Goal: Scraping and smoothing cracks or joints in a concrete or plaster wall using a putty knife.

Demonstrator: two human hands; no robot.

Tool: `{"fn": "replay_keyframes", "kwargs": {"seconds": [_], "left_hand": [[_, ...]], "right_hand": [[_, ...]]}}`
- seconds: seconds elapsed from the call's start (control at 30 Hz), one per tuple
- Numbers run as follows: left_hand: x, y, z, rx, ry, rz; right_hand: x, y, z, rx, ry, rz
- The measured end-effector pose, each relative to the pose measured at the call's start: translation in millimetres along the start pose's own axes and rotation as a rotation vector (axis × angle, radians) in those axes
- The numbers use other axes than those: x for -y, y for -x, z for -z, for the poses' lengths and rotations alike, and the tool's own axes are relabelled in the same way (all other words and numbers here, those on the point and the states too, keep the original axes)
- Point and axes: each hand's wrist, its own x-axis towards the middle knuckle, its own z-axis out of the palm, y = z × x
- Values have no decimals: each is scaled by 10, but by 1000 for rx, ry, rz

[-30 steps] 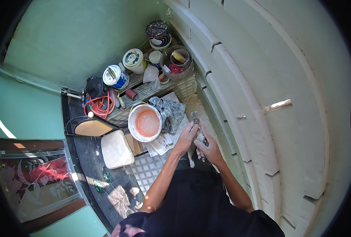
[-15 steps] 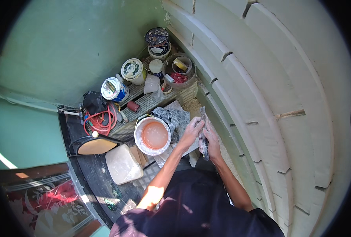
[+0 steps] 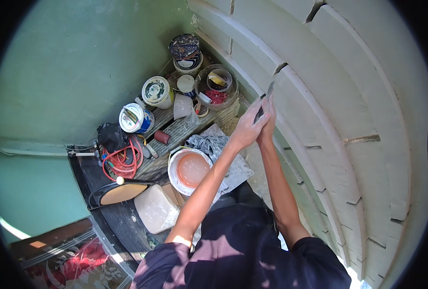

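My two hands are together in front of the white grooved wall. A putty knife (image 3: 270, 88) with a thin greyish blade and dark handle is between them, its blade pointing up past the fingertips. My left hand (image 3: 245, 129) closes around it from the left. My right hand (image 3: 268, 126) presses against it from the other side, partly covered by the left. Pale dust coats the fingers. Below my left forearm stands a white bucket (image 3: 172, 172) holding a pinkish-orange inside and cloudy liquid. A plaster-smeared grey plastic sheet (image 3: 209, 144) lies beside it.
Paint tubs (image 3: 157, 91) and a clear round tub (image 3: 234, 100) with a smaller container and red scraps stand at the back. A red hose (image 3: 127, 161) coils at left. A whitish plastic jug (image 3: 155, 207) lies near the bucket. The stepped wall (image 3: 319, 130) curves along the right.
Both hands have risen away from the bucket toward the wall, carrying the putty knife. The left hand now covers more of it, and the view has shifted slightly.
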Motion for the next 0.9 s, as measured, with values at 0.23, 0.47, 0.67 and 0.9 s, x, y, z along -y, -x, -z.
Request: {"fn": "replay_keyframes", "kwargs": {"seconds": [0.23, 0.47, 0.67, 0.9], "left_hand": [[-75, -636, -79, 29, -97, -106], [152, -657, 123, -42, -24, -84], [65, -609, 66, -71, -16, -84], [296, -244, -86, -48, 5, 73]], "right_hand": [[-165, -871, 14, -229, 44, 498], [195, -608, -410, -227, 73, -2], [-247, -768, -229, -105, 100, 294], [-392, -359, -18, -104, 90, 170]]}}
